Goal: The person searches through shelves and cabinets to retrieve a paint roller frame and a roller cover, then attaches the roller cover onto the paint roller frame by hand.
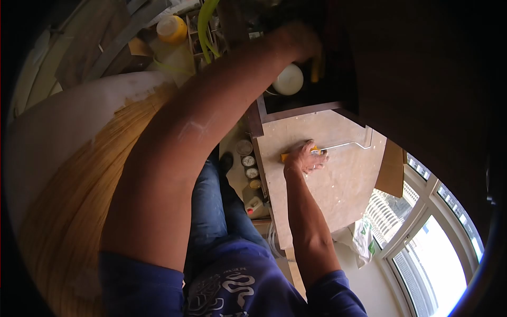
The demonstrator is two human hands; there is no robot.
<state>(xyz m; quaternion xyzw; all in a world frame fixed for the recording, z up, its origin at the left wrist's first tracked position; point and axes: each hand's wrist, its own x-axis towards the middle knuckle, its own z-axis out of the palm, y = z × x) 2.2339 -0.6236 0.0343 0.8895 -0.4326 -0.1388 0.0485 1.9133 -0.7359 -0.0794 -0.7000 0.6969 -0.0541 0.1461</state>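
My right hand [307,158] is over the yellow handle [284,157] of a paint roller frame, on a pale, speckled board. Some of its fingers curl round the handle; others are partly spread. The thin metal rod [343,145] runs from the handle to the right and bends near the board's edge. My left hand [302,43] reaches into a dark open space at the top, where shadow and blur hide its fingers in part. A narrow yellow thing [316,66] hangs from it, too dim to name. Beside it is a round white object [288,80].
A curved wood-grain surface [90,164] lies left. Small tins [249,160] and a red-capped bottle [253,205] stand low beside the board [332,185]. A yellow-and-white container [172,29] is at upper left. Right are cardboard [391,169], a plastic bag [363,240] and windows [430,259].
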